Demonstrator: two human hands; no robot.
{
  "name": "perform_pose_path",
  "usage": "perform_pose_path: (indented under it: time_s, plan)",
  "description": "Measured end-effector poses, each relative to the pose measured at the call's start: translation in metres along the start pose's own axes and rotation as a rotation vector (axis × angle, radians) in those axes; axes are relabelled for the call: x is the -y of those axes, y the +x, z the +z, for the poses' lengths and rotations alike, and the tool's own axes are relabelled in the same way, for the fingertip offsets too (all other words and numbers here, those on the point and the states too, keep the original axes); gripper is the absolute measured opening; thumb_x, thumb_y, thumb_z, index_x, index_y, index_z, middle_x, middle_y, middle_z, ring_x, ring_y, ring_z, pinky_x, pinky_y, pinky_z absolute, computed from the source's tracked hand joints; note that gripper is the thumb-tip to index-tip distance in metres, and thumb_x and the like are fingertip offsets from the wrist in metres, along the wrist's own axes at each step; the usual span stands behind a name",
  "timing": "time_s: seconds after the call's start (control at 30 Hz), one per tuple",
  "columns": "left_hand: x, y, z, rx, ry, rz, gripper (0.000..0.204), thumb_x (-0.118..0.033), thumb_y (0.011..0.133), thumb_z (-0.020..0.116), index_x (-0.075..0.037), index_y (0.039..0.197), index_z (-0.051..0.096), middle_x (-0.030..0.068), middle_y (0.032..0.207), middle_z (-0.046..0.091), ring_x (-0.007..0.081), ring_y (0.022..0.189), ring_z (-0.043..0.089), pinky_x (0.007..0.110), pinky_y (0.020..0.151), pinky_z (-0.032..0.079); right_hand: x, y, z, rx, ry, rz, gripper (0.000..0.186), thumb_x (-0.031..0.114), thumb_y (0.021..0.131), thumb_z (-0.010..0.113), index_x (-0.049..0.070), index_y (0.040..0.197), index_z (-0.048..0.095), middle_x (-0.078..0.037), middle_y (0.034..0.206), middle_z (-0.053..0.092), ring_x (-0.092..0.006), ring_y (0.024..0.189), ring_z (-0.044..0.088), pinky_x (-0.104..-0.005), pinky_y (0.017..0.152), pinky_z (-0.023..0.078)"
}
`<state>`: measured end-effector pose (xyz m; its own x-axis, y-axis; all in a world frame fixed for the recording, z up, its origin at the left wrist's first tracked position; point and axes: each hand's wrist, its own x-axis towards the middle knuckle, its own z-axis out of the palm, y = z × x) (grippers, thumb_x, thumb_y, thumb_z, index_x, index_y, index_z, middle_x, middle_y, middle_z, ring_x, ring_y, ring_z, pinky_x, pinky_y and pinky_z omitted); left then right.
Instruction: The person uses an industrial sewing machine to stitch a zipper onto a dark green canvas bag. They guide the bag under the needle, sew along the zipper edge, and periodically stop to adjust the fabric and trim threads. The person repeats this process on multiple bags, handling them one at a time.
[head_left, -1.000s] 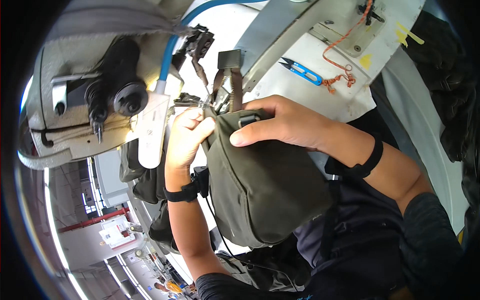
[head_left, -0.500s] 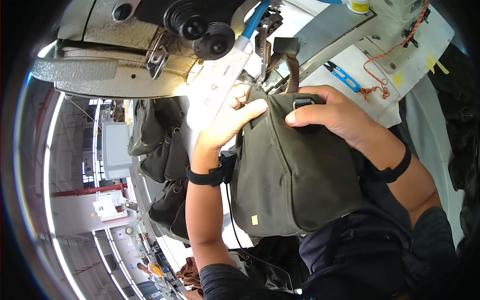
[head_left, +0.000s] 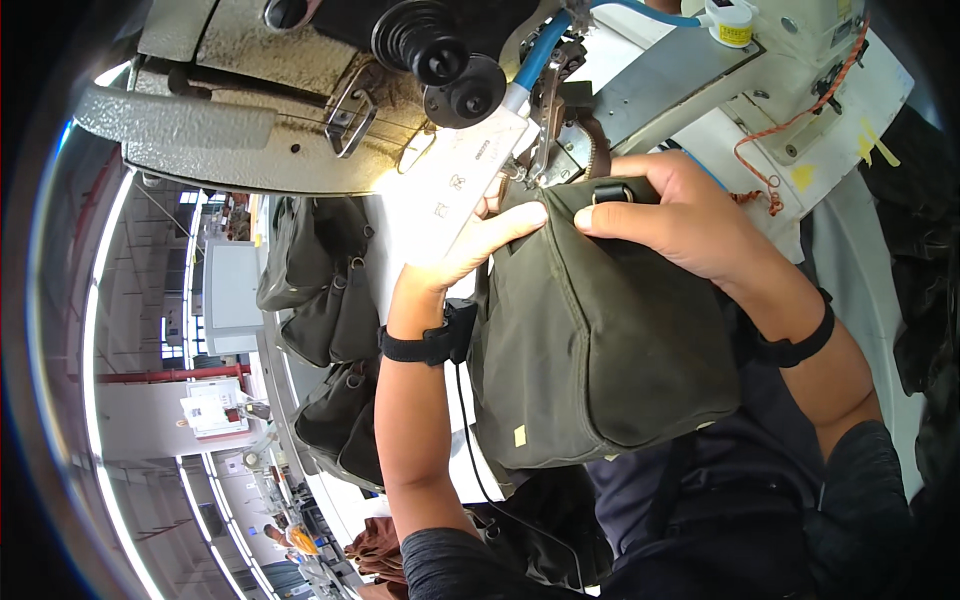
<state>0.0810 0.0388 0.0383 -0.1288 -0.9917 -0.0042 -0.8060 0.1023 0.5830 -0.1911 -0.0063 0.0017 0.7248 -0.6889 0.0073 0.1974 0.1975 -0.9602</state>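
A dark olive fabric bag hangs from my two hands, its top edge up against the needle area of a sewing machine. My left hand grips the bag's upper left edge, thumb lying along the seam; its other fingers are mostly hidden behind the cloth and the machine's white plate. With the thumb on top, my right hand pinches the upper right edge beside a black strap loop with a metal ring. A brown zipper strip curves up behind the bag's top edge, near the presser foot.
Several similar olive bags are stacked on the table to the left. An orange cord trails over the machine bed at right. A small white bottle stands at the top. Dark cloth hangs at far right; a person sits far off.
The machine appears shifted slightly right in view. My right hand has slid a little along the bag's top edge and now covers the blue thread snips. Both hands keep hold of the bag.
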Motion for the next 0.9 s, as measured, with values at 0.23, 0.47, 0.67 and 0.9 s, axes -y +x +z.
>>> perform_pose_path:
  time_s: [0.23,0.47,0.67,0.9]
  plan:
    - [-0.010,0.001,-0.002,0.017,-0.100,0.060,0.048,-0.026,0.090,0.085,-0.016,0.073,0.041,-0.0110,0.070,0.036,0.0025,0.065,0.032,0.025,0.056,0.029,0.012,-0.006,0.004,-0.121,-0.370,-0.094,0.027,0.025,0.091,0.075,0.000,0.101,0.075,0.002,0.078,0.067,-0.0030,0.072,0.055,-0.0245,0.063,0.045]
    - [-0.002,-0.002,0.014,0.127,-0.563,-0.085,0.032,-0.026,0.094,0.081,-0.004,0.117,0.075,-0.0085,0.084,0.064,0.0026,0.073,0.049,0.020,0.065,0.038,0.008,-0.004,0.008,-0.179,-0.443,-0.002,0.031,0.028,0.093,0.076,0.000,0.104,0.075,0.003,0.086,0.071,-0.0033,0.077,0.059,-0.0230,0.069,0.047]
    - [-0.008,0.001,0.012,0.058,-0.380,0.019,0.054,-0.053,0.088,0.081,-0.007,0.072,0.057,-0.0040,0.066,0.044,0.0084,0.063,0.041,0.029,0.056,0.033,0.016,-0.008,0.018,-0.278,-0.408,0.106,0.030,0.025,0.097,0.071,-0.003,0.110,0.075,0.000,0.094,0.073,-0.0049,0.082,0.062,-0.0229,0.074,0.050]
    - [0.000,-0.006,0.021,0.039,-0.535,0.140,0.059,-0.057,0.090,0.078,-0.008,0.066,0.054,-0.0039,0.064,0.041,0.0095,0.062,0.037,0.032,0.054,0.032,0.018,-0.004,0.022,-0.379,-0.499,0.186,0.027,0.025,0.100,0.069,-0.001,0.104,0.075,0.000,0.090,0.072,-0.0038,0.077,0.061,-0.0220,0.069,0.048]
